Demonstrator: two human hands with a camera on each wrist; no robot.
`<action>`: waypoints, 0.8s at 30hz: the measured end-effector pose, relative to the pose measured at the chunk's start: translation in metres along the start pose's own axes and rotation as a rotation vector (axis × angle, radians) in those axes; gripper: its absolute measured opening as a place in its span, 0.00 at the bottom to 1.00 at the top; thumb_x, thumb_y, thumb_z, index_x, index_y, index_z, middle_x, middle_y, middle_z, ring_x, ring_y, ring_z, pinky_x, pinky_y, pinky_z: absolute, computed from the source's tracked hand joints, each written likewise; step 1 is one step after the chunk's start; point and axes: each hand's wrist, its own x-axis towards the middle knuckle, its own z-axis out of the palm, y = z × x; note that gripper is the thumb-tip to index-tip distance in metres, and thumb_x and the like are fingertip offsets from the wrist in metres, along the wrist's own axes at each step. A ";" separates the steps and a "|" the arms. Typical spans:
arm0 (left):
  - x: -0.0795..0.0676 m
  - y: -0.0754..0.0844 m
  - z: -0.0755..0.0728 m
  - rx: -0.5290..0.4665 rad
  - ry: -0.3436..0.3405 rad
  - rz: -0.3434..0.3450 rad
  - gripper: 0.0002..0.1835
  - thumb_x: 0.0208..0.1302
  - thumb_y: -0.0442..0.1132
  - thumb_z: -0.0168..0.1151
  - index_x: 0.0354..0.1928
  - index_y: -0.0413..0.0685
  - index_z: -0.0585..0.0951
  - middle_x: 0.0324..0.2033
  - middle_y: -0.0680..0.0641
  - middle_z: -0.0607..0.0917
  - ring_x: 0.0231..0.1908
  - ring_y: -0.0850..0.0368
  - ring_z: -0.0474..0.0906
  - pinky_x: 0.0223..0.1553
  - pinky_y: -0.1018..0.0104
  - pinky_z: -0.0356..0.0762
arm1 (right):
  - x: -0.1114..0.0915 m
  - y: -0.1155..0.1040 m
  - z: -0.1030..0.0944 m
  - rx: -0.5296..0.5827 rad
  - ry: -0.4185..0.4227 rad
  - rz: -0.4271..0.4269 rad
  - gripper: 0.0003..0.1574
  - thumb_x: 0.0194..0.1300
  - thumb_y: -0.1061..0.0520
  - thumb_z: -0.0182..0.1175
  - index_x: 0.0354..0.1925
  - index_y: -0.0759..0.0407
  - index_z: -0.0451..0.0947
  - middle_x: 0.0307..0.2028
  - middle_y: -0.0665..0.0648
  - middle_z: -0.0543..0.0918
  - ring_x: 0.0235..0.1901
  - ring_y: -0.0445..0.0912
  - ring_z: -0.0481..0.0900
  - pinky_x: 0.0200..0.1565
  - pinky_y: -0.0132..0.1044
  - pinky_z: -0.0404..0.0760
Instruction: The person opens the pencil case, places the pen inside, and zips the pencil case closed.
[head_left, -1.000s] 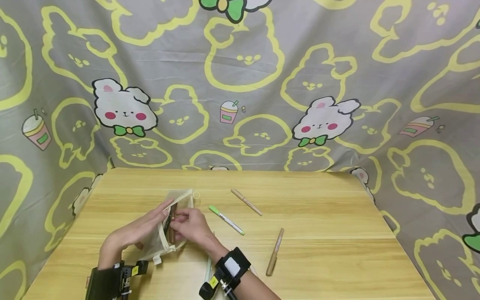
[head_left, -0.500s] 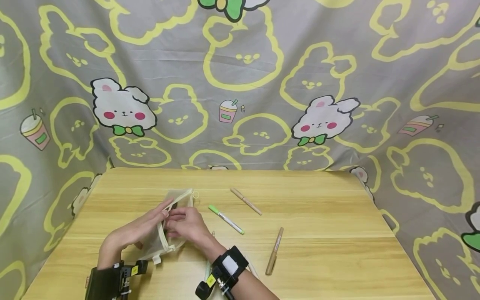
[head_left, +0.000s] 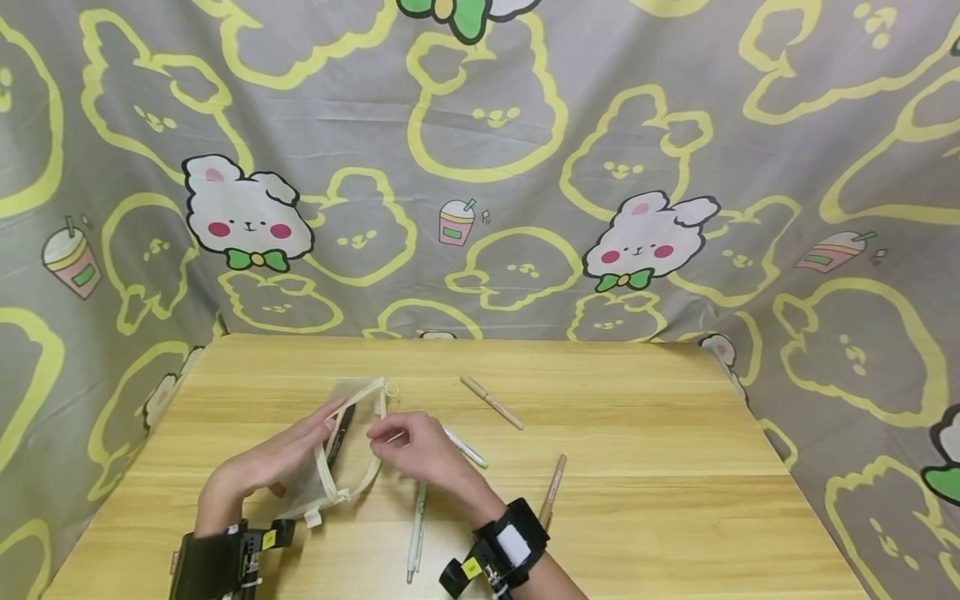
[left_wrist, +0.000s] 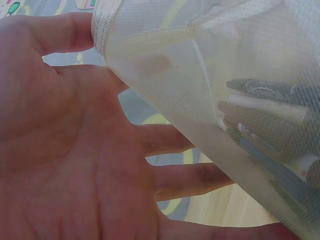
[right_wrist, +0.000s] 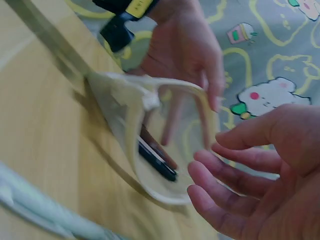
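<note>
My left hand (head_left: 277, 454) grips the translucent cream mesh pencil pouch (head_left: 303, 493) by its rim, with straight fingers along the outside. The zip mouth is spread and faces right. Inside lie a black pen (head_left: 341, 435) and, in the right wrist view, a brown pen (right_wrist: 155, 144) beside it. Through the mesh in the left wrist view several pens (left_wrist: 265, 90) show, blurred by the fabric. My right hand (head_left: 420, 447) is just outside the mouth on the right, its fingers loosely bent with nothing between them.
On the wooden table (head_left: 637, 417), a pale green pen (head_left: 416, 537) lies near the front and a white-and-green marker (head_left: 468, 450) sits partly behind my right hand. Further right are a light brown pen (head_left: 491, 402) and a gold-brown pen (head_left: 553, 490). A patterned grey curtain (head_left: 517, 275) surrounds the table.
My right hand put a brown pen into the pouch, let it go and drew back to the right, out of the mouth. My left hand stays in place on the pouch.
</note>
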 end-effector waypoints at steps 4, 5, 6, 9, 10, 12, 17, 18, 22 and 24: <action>0.000 0.001 0.001 0.019 0.002 0.038 0.33 0.81 0.52 0.30 0.79 0.49 0.39 0.75 0.30 0.34 0.66 0.17 0.34 0.30 0.17 0.70 | -0.009 0.000 -0.017 -0.065 -0.003 -0.039 0.12 0.66 0.60 0.62 0.47 0.57 0.85 0.41 0.52 0.87 0.40 0.43 0.82 0.42 0.31 0.83; 0.001 0.000 0.001 0.032 0.004 0.054 0.33 0.81 0.52 0.30 0.79 0.48 0.39 0.75 0.29 0.35 0.66 0.17 0.34 0.33 0.14 0.67 | -0.011 0.000 -0.020 -0.073 0.003 -0.038 0.12 0.66 0.59 0.62 0.47 0.56 0.85 0.41 0.51 0.87 0.40 0.42 0.82 0.42 0.31 0.83; 0.001 0.000 0.001 0.039 0.004 0.064 0.33 0.81 0.52 0.30 0.79 0.47 0.39 0.75 0.29 0.35 0.67 0.18 0.34 0.36 0.13 0.66 | -0.013 0.000 -0.024 -0.086 0.014 -0.044 0.12 0.66 0.60 0.62 0.47 0.56 0.85 0.41 0.51 0.87 0.40 0.42 0.82 0.42 0.32 0.83; 0.002 -0.001 0.002 0.045 0.003 0.074 0.33 0.81 0.52 0.29 0.79 0.47 0.39 0.75 0.29 0.35 0.67 0.19 0.34 0.36 0.13 0.64 | -0.016 0.001 -0.033 -0.113 0.066 -0.051 0.11 0.66 0.61 0.62 0.47 0.55 0.85 0.41 0.50 0.87 0.41 0.42 0.82 0.42 0.33 0.84; 0.002 -0.001 0.002 0.035 0.000 0.061 0.33 0.81 0.52 0.30 0.79 0.49 0.39 0.75 0.30 0.34 0.67 0.18 0.33 0.33 0.14 0.66 | -0.016 0.003 -0.036 -0.120 0.092 -0.053 0.11 0.66 0.61 0.62 0.47 0.55 0.85 0.41 0.50 0.87 0.41 0.42 0.82 0.42 0.33 0.85; 0.002 -0.001 0.002 0.004 -0.010 0.027 0.33 0.81 0.53 0.30 0.79 0.52 0.39 0.75 0.31 0.32 0.66 0.16 0.32 0.25 0.18 0.71 | -0.015 0.006 -0.041 -0.150 0.148 -0.060 0.11 0.66 0.61 0.61 0.47 0.55 0.84 0.42 0.51 0.87 0.42 0.43 0.82 0.42 0.35 0.85; 0.001 0.000 0.002 -0.025 -0.019 -0.012 0.33 0.81 0.53 0.31 0.79 0.55 0.38 0.75 0.33 0.31 0.65 0.15 0.31 0.22 0.23 0.75 | -0.013 0.019 -0.054 -0.246 0.287 -0.030 0.17 0.64 0.61 0.62 0.53 0.58 0.82 0.48 0.57 0.85 0.49 0.50 0.79 0.48 0.43 0.84; 0.000 0.000 0.002 -0.021 -0.019 -0.013 0.33 0.81 0.53 0.31 0.79 0.55 0.38 0.75 0.33 0.31 0.65 0.15 0.31 0.22 0.23 0.75 | -0.012 0.022 -0.057 -0.261 0.315 -0.015 0.19 0.63 0.62 0.62 0.54 0.58 0.81 0.49 0.58 0.84 0.50 0.51 0.78 0.49 0.45 0.83; 0.001 0.001 0.002 -0.012 -0.014 -0.021 0.33 0.80 0.54 0.31 0.79 0.55 0.38 0.75 0.33 0.31 0.65 0.15 0.32 0.23 0.22 0.74 | -0.009 0.033 -0.070 -0.304 0.404 0.040 0.24 0.60 0.62 0.64 0.57 0.59 0.79 0.51 0.62 0.81 0.51 0.56 0.76 0.50 0.49 0.81; 0.001 0.001 0.002 -0.012 -0.014 -0.022 0.33 0.80 0.55 0.31 0.79 0.56 0.38 0.75 0.33 0.31 0.65 0.15 0.32 0.23 0.21 0.73 | -0.007 0.040 -0.076 -0.334 0.426 0.068 0.26 0.59 0.63 0.65 0.58 0.59 0.79 0.51 0.63 0.80 0.49 0.56 0.75 0.46 0.47 0.81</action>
